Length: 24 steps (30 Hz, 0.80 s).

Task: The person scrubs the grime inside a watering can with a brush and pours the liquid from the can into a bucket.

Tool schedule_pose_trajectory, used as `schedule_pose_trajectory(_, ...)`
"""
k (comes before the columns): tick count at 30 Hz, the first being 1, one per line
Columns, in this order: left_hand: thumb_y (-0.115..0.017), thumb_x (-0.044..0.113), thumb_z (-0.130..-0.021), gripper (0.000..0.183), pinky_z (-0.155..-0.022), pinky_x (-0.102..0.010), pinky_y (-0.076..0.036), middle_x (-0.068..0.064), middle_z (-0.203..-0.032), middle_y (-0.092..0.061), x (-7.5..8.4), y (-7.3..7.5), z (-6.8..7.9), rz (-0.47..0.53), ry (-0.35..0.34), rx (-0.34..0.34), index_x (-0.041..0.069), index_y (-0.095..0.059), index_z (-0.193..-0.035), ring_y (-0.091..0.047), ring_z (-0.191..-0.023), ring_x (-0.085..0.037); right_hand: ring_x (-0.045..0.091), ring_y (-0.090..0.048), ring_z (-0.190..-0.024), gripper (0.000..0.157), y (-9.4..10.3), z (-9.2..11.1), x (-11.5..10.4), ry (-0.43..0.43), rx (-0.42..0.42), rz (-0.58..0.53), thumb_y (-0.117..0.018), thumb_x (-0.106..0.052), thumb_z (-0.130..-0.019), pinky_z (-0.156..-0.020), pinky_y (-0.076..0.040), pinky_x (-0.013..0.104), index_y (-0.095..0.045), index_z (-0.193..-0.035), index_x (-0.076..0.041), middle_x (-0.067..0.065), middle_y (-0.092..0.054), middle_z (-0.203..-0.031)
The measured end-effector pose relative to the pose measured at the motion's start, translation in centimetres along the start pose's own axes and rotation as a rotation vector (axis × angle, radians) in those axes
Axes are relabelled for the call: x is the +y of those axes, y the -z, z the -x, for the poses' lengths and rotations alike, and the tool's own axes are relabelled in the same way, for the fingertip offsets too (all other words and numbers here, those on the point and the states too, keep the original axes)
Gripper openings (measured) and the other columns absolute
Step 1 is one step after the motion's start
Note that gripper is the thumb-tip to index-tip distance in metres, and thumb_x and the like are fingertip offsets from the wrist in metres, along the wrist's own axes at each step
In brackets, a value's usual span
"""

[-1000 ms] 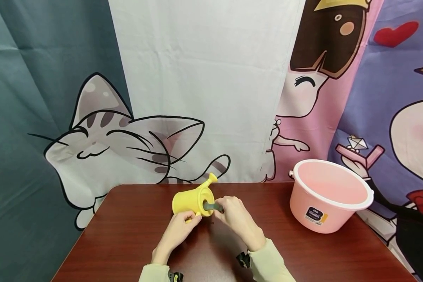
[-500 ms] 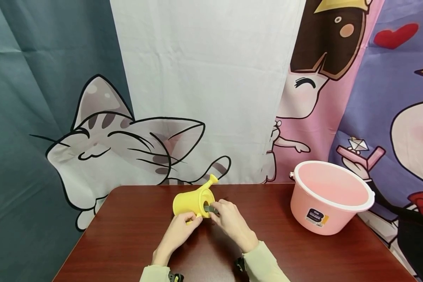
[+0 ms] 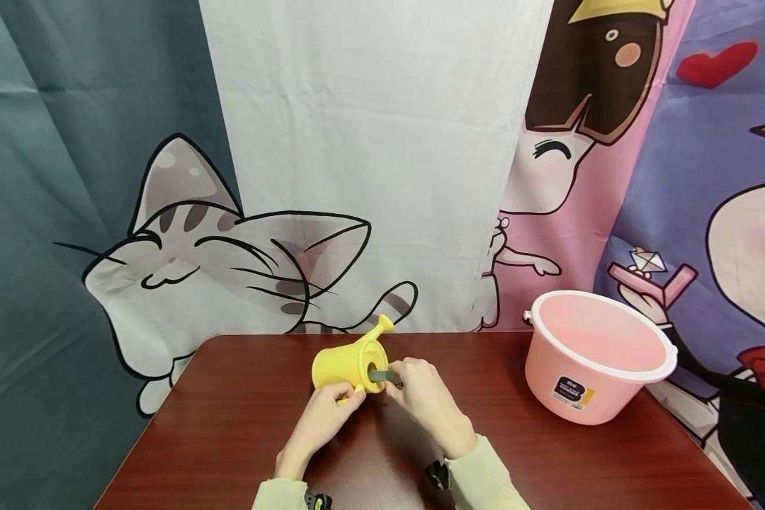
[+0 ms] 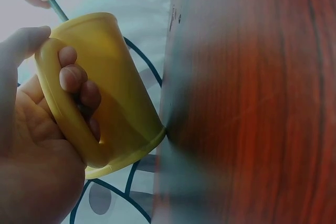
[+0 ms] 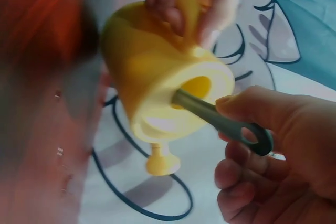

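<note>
A small yellow watering can (image 3: pixel 341 365) lies tilted on its side, its mouth facing right and its spout pointing up and away. My left hand (image 3: pixel 328 414) grips the can's handle (image 4: pixel 63 111), fingers curled through the loop in the left wrist view. Thumb and fingers of my right hand (image 3: pixel 430 404) pinch the dark green handle (image 5: pixel 223 121) of a long tool, which has a hanging hole near its end. The tool's other end is hidden inside the can, through the round opening (image 5: pixel 197 87).
A pink bucket (image 3: pixel 580 382) with a white rim stands at the right of the brown wooden table (image 3: pixel 229 425). Behind the table hangs a cartoon-printed cloth (image 3: pixel 382 142) with a cat on it.
My right hand moved left toward the can, pushing the handle deeper, then drew back right, so more of it shows now. The left hand and the can stay nearly still.
</note>
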State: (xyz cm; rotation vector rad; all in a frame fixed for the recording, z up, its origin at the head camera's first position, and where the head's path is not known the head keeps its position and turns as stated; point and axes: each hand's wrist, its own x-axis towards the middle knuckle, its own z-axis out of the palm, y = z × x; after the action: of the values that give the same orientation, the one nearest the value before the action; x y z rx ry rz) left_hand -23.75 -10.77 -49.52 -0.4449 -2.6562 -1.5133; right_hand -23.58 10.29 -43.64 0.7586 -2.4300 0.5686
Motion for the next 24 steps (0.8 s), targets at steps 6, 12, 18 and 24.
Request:
schedule_pose_trajectory(6, -0.061, 0.046, -0.094, 0.037, -0.051, -0.022, -0.034, 0.009, -0.057, -0.038, 0.0, -0.1, 0.0, -0.001, -0.006, 0.000, 0.020, -0.055, -0.069, -0.037, -0.051, -0.006, 0.008, -0.043, -0.055, 0.018, 1.4, 0.0, -0.8, -0.018, 0.005, 0.008, -0.078, -0.006, -0.072, -0.051, -0.040, 0.024, -0.063, -0.068, -0.015, -0.008, -0.044, -0.060)
schedule_pose_trajectory(12, -0.061, 0.048, -0.094, 0.038, -0.051, -0.022, -0.034, 0.009, -0.058, -0.038, 0.1, -0.1, 0.0, -0.002, -0.011, 0.001, 0.020, -0.055, -0.069, -0.038, -0.051, -0.006, 0.009, -0.045, -0.055, 0.017, 1.2, 0.0, -0.8, -0.041, -0.011, 0.011, -0.079, -0.007, -0.073, -0.052, -0.041, 0.025, -0.064, -0.069, -0.013, -0.007, -0.046, -0.061)
schedule_pose_trajectory(18, -0.061, 0.048, -0.094, 0.038, -0.051, -0.022, -0.035, 0.009, -0.058, -0.039, 0.1, -0.2, 0.0, -0.013, -0.013, -0.002, 0.020, -0.055, -0.068, -0.039, -0.052, -0.006, 0.011, -0.042, -0.055, 0.025, -0.2, 0.2, -0.4, -0.059, -0.039, 0.010, -0.077, -0.007, -0.077, -0.052, -0.039, 0.025, -0.056, -0.065, -0.015, -0.006, -0.041, -0.061)
schedule_pose_trajectory(24, -0.061, 0.046, -0.094, 0.037, -0.051, -0.022, -0.035, 0.009, -0.058, -0.039, 0.1, -0.2, 0.0, -0.025, -0.013, 0.002, 0.020, -0.054, -0.068, -0.039, -0.051, -0.006, 0.013, -0.043, -0.056, 0.022, -1.5, 0.4, -0.1, -0.039, -0.014, 0.017, -0.075, -0.006, -0.078, -0.051, -0.038, 0.026, -0.058, -0.067, -0.013, -0.005, -0.041, -0.061)
